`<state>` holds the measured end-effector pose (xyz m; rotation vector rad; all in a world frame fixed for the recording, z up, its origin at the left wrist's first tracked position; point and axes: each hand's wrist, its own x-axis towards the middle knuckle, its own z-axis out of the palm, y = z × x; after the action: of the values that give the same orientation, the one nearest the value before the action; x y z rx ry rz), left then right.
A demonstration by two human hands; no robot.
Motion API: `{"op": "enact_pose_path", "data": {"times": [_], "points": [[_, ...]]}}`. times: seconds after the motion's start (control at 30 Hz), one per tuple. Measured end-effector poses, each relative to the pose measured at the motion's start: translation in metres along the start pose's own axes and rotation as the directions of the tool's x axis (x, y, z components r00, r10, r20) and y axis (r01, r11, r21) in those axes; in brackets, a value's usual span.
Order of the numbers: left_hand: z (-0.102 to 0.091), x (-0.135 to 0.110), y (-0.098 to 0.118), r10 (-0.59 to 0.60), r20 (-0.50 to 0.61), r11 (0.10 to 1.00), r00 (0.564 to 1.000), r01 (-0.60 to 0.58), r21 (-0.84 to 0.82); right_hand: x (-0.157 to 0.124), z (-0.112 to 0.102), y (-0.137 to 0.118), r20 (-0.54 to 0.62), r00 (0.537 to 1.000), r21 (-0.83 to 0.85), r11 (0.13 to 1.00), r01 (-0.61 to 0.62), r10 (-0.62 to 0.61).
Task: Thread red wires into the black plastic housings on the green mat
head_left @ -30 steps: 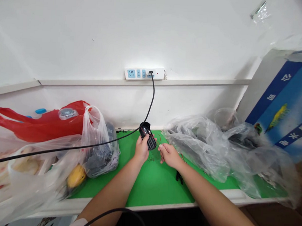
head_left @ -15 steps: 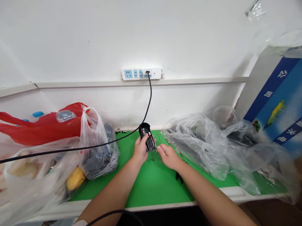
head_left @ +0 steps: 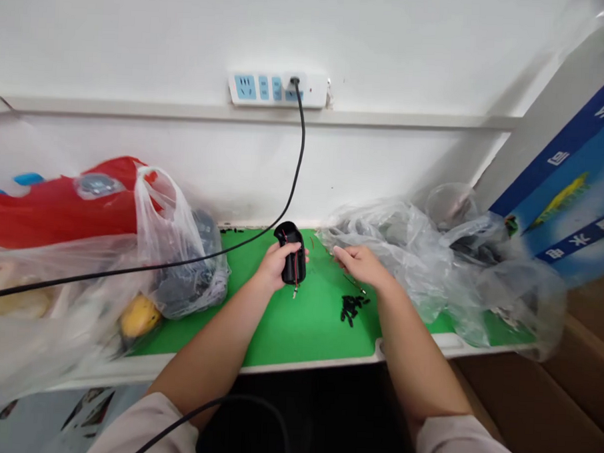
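Clock positions refer to the black casing (head_left: 288,274), located over the green table surface (head_left: 307,333). The left hand (head_left: 274,264), at 9 o'clock, grips the casing, thumb across its hollow face. A red wire (head_left: 296,261) runs along the casing; its end protrudes at 6 o'clock. The right hand (head_left: 361,263), at 3 o'clock, is apart from the casing, fingers curled closed; whether they pinch anything cannot be told. Small black pieces (head_left: 350,307) lie at 4 o'clock.

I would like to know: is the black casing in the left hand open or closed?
Open. The black casing in the left hand shows its hollow inside, with a red wire running out past its near end.
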<state>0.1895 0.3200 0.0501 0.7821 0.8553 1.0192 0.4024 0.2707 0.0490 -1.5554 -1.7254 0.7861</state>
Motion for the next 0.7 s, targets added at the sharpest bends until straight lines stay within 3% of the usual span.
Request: {"op": "enact_pose_path", "data": {"times": [0.1,0.2,0.27,0.37,0.7], "points": [[0.002,-0.002,-0.004,-0.016,0.073,0.999,0.997,0.012,0.044,-0.006,-0.018,0.008,0.223,0.975,-0.172,0.985,0.02,0.019],[0.005,-0.006,-0.004,-0.037,0.115,0.998,0.993,0.031,0.051,-0.011,-0.026,0.01,0.445,0.895,-0.233,0.968,0.094,0.02],[0.008,-0.009,-0.003,-0.043,0.12,0.998,0.992,0.038,0.044,-0.013,-0.029,0.009,0.529,0.848,-0.225,0.97,0.097,0.038],[0.01,-0.012,0.0,-0.042,0.119,0.999,0.992,0.038,0.031,-0.017,-0.036,0.008,0.555,0.826,-0.253,0.966,0.058,0.096],[0.008,-0.013,0.001,-0.066,0.158,0.997,0.985,0.061,0.039,-0.026,-0.045,-0.001,0.467,0.856,-0.504,0.862,0.052,0.221]]}}
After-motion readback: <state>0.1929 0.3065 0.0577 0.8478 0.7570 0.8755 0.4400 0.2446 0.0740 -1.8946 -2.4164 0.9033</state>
